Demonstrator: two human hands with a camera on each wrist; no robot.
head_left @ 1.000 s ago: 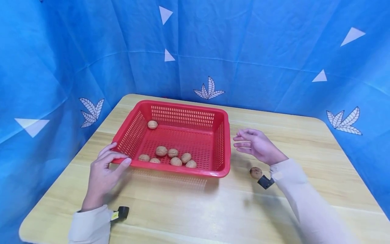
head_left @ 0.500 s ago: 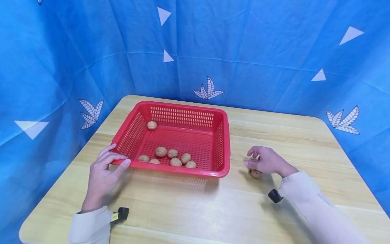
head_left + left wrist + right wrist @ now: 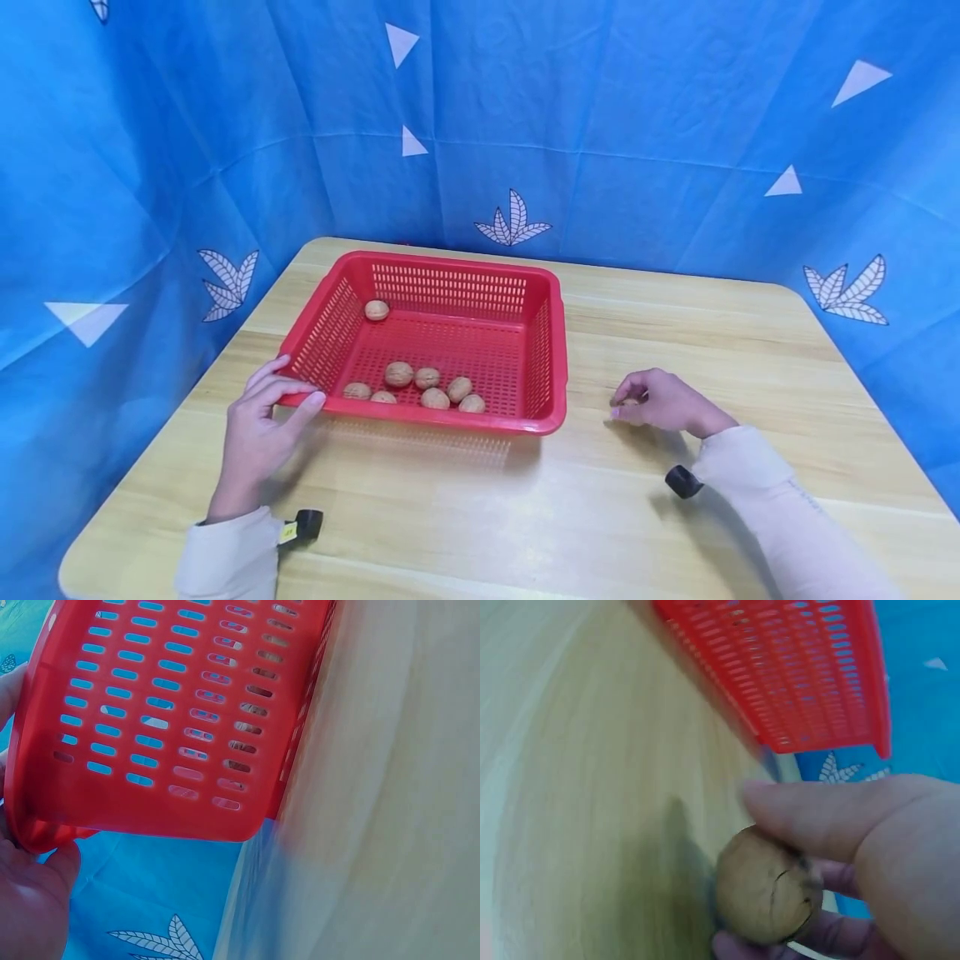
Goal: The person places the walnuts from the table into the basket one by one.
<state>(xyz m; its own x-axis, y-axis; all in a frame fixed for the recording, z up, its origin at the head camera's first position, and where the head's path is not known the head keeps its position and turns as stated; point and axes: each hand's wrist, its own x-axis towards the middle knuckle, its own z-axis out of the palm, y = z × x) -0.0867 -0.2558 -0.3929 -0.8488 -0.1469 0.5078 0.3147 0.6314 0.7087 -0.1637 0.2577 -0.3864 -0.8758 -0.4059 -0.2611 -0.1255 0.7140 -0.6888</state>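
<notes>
My left hand holds the near left corner of a red plastic basket, thumb and fingers around its rim. In the left wrist view the thumb lies against the rim of the slotted basket wall. Several walnuts lie inside, most along the near side and one walnut at the far left corner. To the right of the basket, my right hand pinches a single walnut between thumb and fingers, low over the table. From the head view that walnut is almost wholly hidden.
The pale wooden table has rounded corners. A blue curtain with white triangles and leaf prints hangs behind it and along the sides. Small black wrist cameras are worn at both cuffs.
My right hand has come down and toward me from beside the basket's right rim, and its fingers have closed on the walnut lying there. The left hand keeps its hold on the basket.
</notes>
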